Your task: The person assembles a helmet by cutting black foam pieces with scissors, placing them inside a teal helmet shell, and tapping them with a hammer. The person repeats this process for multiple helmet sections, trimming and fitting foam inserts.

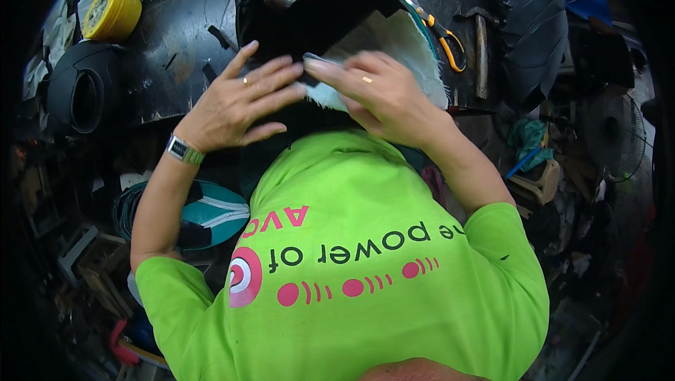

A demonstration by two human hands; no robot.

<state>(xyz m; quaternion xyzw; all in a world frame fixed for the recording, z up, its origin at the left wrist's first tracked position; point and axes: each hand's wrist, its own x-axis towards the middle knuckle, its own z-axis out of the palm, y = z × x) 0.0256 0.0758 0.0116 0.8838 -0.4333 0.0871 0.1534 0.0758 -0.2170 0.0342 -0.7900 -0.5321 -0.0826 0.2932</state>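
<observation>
A large black piece with a curved rim [242,8] lies on the dark worktop in front of me. Pale cloth [380,36] with a frayed edge lines its right side. My left hand [242,103] is over its near left edge, fingers spread and nothing visible in them. My right hand [383,93] is closed and smeared by motion above the cloth. A thin greyish thing shows at its fingertips, too blurred to name. The fingertips of both hands nearly meet over a small dark patch at the cloth's near edge.
Scissors [443,40] with orange and black handles and a wooden-handled hammer [481,54] lie on the right. A yellow tub [112,14] stands far left, above a round black piece [83,89]. Black overlapping pieces [531,22] are stacked far right. A fan [615,135] stands beyond.
</observation>
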